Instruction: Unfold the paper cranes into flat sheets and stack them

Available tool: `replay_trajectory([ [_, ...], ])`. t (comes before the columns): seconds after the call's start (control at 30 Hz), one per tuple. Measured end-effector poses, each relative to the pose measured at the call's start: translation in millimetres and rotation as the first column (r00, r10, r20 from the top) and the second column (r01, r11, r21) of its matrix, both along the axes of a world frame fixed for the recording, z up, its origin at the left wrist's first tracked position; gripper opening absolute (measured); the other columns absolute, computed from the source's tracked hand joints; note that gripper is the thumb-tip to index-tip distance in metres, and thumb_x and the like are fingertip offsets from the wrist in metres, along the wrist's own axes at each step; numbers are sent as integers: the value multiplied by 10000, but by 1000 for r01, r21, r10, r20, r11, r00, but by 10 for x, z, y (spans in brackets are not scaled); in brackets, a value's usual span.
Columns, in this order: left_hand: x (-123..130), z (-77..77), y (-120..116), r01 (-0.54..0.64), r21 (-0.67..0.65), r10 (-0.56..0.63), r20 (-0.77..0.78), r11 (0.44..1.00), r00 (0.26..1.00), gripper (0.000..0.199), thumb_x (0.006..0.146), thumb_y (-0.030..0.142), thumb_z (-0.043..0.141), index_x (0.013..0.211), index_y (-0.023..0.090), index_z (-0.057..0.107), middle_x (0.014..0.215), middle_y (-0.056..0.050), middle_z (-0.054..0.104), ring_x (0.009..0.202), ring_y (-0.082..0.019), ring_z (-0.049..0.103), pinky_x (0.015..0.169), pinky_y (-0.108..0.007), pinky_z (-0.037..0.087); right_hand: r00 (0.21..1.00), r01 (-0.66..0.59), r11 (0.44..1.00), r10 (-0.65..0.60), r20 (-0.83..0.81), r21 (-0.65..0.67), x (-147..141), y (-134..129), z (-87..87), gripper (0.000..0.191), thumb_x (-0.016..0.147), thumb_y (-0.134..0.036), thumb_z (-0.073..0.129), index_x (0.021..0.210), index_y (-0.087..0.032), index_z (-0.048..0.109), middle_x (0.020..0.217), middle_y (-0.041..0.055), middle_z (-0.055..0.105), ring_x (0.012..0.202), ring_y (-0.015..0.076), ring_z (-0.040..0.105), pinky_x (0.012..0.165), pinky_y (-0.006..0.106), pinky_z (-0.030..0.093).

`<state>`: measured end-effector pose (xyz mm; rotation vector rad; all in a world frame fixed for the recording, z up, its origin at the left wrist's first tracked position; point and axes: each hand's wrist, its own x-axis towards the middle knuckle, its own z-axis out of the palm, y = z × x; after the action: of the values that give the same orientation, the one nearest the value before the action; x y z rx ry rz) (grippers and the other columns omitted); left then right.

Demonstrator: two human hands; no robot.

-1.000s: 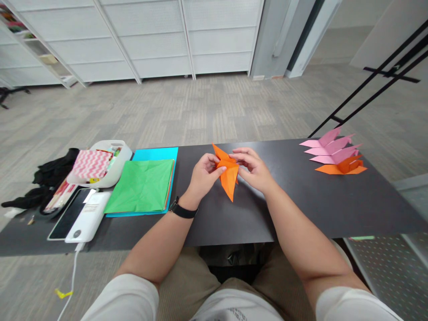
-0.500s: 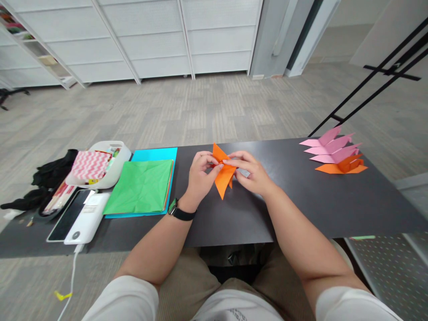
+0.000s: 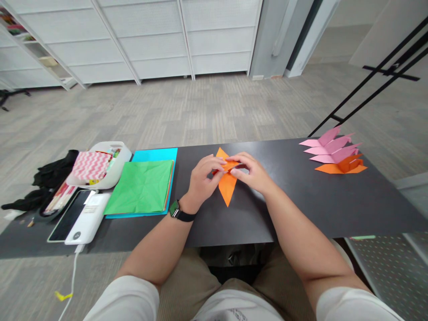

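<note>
An orange folded paper (image 3: 228,189) is held between both hands over the middle of the dark table, one long point toward me and another pointing away. My left hand (image 3: 204,177), with a black watch at the wrist, pinches its left side. On the right side my right hand (image 3: 251,173) grips it between thumb and fingers. The fingertips hide part of the paper's middle folds.
Pink folded papers (image 3: 331,146) and an orange one (image 3: 344,166) stand at the right of the table (image 3: 301,205). A green paper stack (image 3: 142,187) lies left, beside a white basket (image 3: 117,171), a phone (image 3: 68,218), a white power bank (image 3: 87,220) and black cloth (image 3: 55,171).
The orange paper has turned and come slightly lower and to the right, its near point now toward me. Both hands have shifted their fingers on it.
</note>
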<state>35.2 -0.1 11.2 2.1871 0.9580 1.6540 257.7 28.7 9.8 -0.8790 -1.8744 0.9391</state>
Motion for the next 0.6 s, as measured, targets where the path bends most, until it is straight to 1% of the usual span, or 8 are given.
replay_trajectory([
  [0.13, 14, -29, -11, -35, -84, 41, 70, 996, 997, 80, 1010, 229, 700, 935, 237, 673, 981, -23, 790, 949, -178, 765, 996, -423, 622, 999, 34, 999, -34, 21, 11, -47, -11, -26, 281, 885, -433, 800, 1124, -286, 793, 1383, 106, 639, 1299, 292, 643, 1009, 470, 601],
  [0.17, 14, -43, -8, -43, -125, 56, 103, 991, 993, 84, 1012, 258, 704, 939, 234, 671, 979, -29, 782, 943, -177, 761, 947, -391, 628, 999, 30, 1000, -30, 21, 6, -55, -11, -29, 233, 896, -413, 782, 1083, -275, 792, 1323, 99, 678, 1243, 280, 669, 999, 463, 597],
  [0.23, 14, -79, 9, -31, -223, 72, 179, 974, 981, 113, 996, 327, 737, 1004, 235, 672, 1010, -41, 766, 956, -176, 758, 892, -346, 626, 999, 27, 999, -26, 26, -26, -68, -11, -34, 171, 924, -395, 740, 1017, -258, 780, 1075, 62, 742, 1003, 232, 711, 919, 430, 598],
  [0.3, 21, -118, 39, 45, -343, 46, 255, 938, 966, 280, 957, 396, 789, 1150, 247, 654, 1071, -53, 756, 990, -183, 761, 898, -334, 626, 998, 60, 995, -60, 11, -80, -81, -15, -35, 179, 933, -421, 731, 958, -247, 763, 856, 18, 708, 785, 187, 658, 793, 379, 581],
  [0.37, 33, -152, 80, 155, -457, -2, 316, 876, 949, 443, 918, 454, 825, 1251, 251, 615, 1091, -63, 758, 987, -192, 765, 887, -332, 628, 994, 92, 983, -100, -46, -160, -92, -21, -28, 256, 920, -498, 753, 921, -242, 748, 773, -1, 664, 697, 168, 605, 700, 341, 554],
  [0.43, 46, -177, 126, 228, -531, -9, 382, 816, 924, 492, 888, 500, 845, 1233, 237, 613, 1085, -71, 769, 970, -199, 767, 873, -335, 628, 985, 59, 960, -101, -142, -272, -98, -25, -10, 374, 895, -618, 763, 921, -246, 738, 770, 0, 666, 688, 167, 609, 670, 328, 561],
  [0.5, 53, -199, 169, 259, -564, 41, 463, 784, 885, 511, 862, 540, 858, 1185, 225, 619, 1103, -81, 777, 975, -205, 767, 875, -341, 629, 966, -26, 919, -78, -246, -392, -105, -26, 13, 495, 879, -740, 724, 958, -251, 737, 838, 22, 712, 731, 179, 652, 675, 327, 590],
  [0.6, 50, -248, 219, 326, -606, 127, 584, 725, 802, 607, 830, 573, 879, 1234, 229, 583, 1138, -94, 778, 984, -217, 774, 862, -355, 641, 943, -126, 844, -62, -328, -521, -137, -23, 19, 525, 853, -753, 743, 1035, -261, 729, 962, 40, 755, 798, 180, 698, 672, 305, 611],
])
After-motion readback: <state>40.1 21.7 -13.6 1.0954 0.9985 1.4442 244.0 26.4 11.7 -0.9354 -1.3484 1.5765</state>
